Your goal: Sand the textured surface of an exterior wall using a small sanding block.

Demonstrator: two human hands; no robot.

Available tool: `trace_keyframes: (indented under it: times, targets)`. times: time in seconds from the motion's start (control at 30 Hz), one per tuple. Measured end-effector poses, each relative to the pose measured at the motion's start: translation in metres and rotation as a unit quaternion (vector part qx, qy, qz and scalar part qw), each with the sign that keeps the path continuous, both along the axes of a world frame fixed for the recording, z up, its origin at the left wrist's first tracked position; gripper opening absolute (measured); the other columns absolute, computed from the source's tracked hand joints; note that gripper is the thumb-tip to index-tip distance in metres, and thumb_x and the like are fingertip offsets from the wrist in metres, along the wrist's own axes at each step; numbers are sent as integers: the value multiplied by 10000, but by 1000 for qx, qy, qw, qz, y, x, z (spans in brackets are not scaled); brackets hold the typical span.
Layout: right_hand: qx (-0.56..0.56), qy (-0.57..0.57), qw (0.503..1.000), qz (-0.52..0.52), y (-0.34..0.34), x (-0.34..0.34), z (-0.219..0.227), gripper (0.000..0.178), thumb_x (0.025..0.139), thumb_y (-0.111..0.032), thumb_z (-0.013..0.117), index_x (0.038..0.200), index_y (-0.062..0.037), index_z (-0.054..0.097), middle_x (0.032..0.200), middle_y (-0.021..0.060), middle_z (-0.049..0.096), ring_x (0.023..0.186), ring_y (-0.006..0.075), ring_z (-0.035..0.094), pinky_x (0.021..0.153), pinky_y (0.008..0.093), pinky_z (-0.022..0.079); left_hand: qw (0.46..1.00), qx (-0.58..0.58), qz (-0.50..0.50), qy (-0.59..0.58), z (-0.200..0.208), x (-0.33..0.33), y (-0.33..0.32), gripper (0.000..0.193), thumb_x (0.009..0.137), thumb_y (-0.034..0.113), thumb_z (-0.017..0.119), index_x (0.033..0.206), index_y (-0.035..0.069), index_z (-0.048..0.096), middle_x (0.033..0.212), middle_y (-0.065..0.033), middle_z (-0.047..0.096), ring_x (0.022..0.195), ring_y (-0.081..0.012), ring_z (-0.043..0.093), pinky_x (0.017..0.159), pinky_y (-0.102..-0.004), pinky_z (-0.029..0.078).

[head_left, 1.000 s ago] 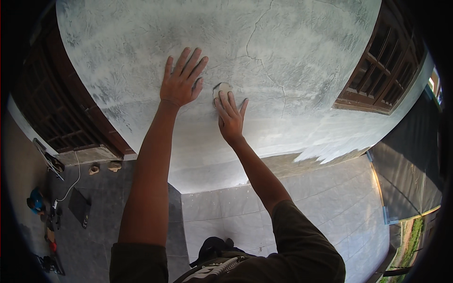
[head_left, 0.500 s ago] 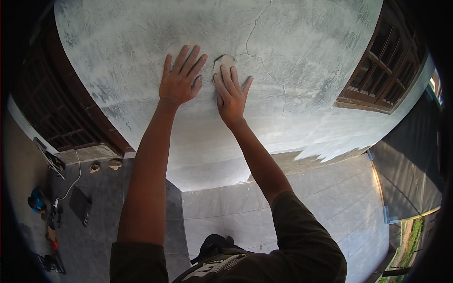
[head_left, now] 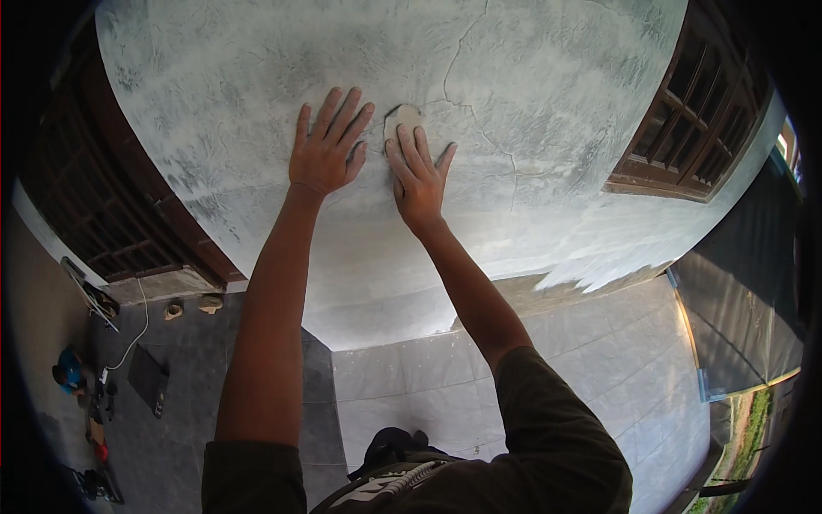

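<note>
Now I have the right hand (head_left: pixel 419 178) holding a pale pad (head_left: pixel 407 116) flat to the wall (head_left: pixel 257 51), higher than a second ago; fingers cover its lower part. Left hand (head_left: pixel 328 161) unmoved, fingers spread on the wall. Outward: crack (head_left: pixel 471 107) right of the pad, brown window (head_left: pixel 695 116) beyond; leftward, brown door (head_left: pixel 98 193), white cable (head_left: pixel 139 332) on dark floor tiles (head_left: pixel 197 351).

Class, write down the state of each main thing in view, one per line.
Wall: cracked, patchily coated
Pale pad: held against the wall
Left hand: spread flat against the wall
Right hand: laid over the pad
Window: looks shut
Cord: slack, curved
Dark sheet: partly shaded
</note>
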State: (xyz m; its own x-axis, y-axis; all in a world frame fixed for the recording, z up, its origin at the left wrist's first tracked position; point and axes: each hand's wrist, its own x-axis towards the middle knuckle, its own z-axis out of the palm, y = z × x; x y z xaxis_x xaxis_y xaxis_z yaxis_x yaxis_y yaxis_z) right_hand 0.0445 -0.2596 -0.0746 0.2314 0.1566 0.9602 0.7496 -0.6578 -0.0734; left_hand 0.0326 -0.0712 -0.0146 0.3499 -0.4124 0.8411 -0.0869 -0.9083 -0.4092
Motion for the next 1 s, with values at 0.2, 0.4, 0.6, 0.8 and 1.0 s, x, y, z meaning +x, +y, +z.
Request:
trace_keyframes:
  times: [0.2,0.4,0.6,0.8,1.0]
  targets:
    - [-75,69,995,-20,-20,-3,-96,444,871,-33,600,1299,-152,625,1503,30,491,1428,275,411,1061,805,131,1000,0,-28,4,0,3,-4,602,928,369,545,1511,259,446,1621,-20,331,1508,-250,271,1204,-552,136]
    - [-12,20,1000,1,1,-1,1,446,869,-35,606,1299,-152,626,1512,38,481,1428,280,413,1065,808,112,1000,-4,-6,4,1,0,2,615,909,388,563,1506,306,445,1613,27,341,1501,-204,283,1208,-541,160]
    - [-40,53,997,-27,-12,-3,-87,496,848,0,605,1321,-148,612,1536,57,449,1449,307,374,1077,800,91,1000,8,-22,2,-3,4,-4,612,923,372,554,1514,263,440,1622,-20,328,1510,-246,264,1206,-557,131]
    - [3,5,1000,15,7,5,0,507,846,2,607,1328,-153,610,1541,65,443,1456,311,364,1082,797,79,1000,1,-19,2,-1,-1,3,614,920,370,555,1514,267,440,1622,-15,327,1510,-242,265,1206,-556,136]
    - [-43,56,997,-11,-12,3,-80,467,866,-19,604,1315,-146,619,1514,56,477,1450,303,378,1078,799,90,1000,7,-26,1,-2,4,-4,617,918,372,561,1514,269,440,1621,-15,329,1510,-245,266,1204,-557,140]
